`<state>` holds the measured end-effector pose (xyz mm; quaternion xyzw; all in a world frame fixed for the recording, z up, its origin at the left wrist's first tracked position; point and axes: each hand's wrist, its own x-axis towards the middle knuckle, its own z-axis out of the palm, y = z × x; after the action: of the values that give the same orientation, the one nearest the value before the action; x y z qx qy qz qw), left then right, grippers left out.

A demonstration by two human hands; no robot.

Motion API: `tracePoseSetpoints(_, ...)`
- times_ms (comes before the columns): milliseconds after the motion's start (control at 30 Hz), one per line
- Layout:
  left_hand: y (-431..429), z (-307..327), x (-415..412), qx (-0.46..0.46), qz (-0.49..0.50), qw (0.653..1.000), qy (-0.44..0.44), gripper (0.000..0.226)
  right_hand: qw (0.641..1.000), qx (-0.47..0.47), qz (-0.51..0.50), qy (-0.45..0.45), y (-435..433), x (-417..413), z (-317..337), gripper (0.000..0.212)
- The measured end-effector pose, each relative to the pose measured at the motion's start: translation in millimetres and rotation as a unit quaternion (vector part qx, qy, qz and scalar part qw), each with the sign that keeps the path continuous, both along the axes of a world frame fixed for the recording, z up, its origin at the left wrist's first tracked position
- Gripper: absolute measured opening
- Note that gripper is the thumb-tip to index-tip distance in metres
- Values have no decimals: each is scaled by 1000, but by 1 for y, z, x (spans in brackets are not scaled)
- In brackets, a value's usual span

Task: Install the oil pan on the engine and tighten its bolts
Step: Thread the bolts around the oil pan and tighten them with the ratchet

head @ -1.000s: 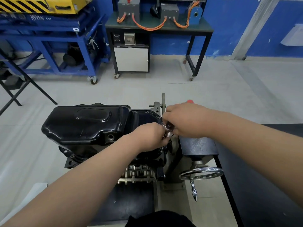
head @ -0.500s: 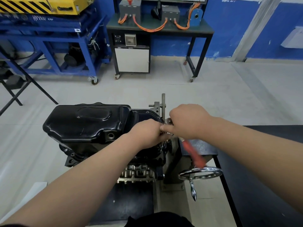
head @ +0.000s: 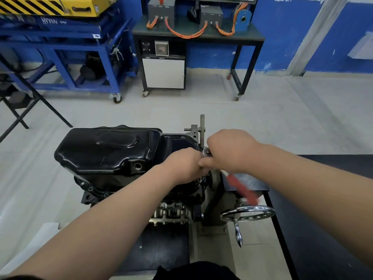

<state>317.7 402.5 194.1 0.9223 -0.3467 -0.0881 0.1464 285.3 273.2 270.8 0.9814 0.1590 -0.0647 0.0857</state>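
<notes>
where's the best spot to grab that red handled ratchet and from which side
Grip the ratchet by its red handle, near the free end, coming from the near right. Its head sits at the oil pan flange beside the right hand, and the handle slants out toward the handwheel, so that end is free and likely gives the most leverage.

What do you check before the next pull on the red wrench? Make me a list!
1. Oil pan sits on the engine: ok.
2. Right hand grips the ratchet: ok.
3. Left hand steadying the ratchet head: cannot tell, fingers hidden.
4. Socket seated on a bolt: cannot tell, hands cover it.
5. Red handle clear of the handwheel: cannot tell, blurred and close.
</notes>
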Motion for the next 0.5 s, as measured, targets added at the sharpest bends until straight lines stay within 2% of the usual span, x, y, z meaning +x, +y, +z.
tracePoseSetpoints(67, 2, -1, 1, 8, -31, 999, -13, 33, 996, 4, 85, 30, -3, 2, 7, 26)
tracePoseSetpoints(100, 3, -1, 1, 12, -35, 999, -18, 31, 993, 6, 109, 37, -5, 2, 9, 28)
tracePoseSetpoints(167, 3, 0, 2, 14, -30, 999, -28, 31, 994, -4, 106, 21, -3, 0, 12, 33)
tracePoseSetpoints(267, 2, -1, 0, -4, -15, 999, -33, 46, 993, -54, 96, -40, 5, -5, 5, 35)
tracePoseSetpoints(333, 2, -2, -2, 8, -12, 999, -45, 46, 992, -62, 106, -37, 6, -5, 3, 33)
tracePoseSetpoints(433, 3, -5, -2, 2, -14, 999, -37, 44, 994, -13, 106, 7, -2, -2, 10, 31)
tracePoseSetpoints(500, 4, -4, -2, -7, -15, 1000, -24, 45, 995, 9, 98, 5, -7, -3, 10, 29)
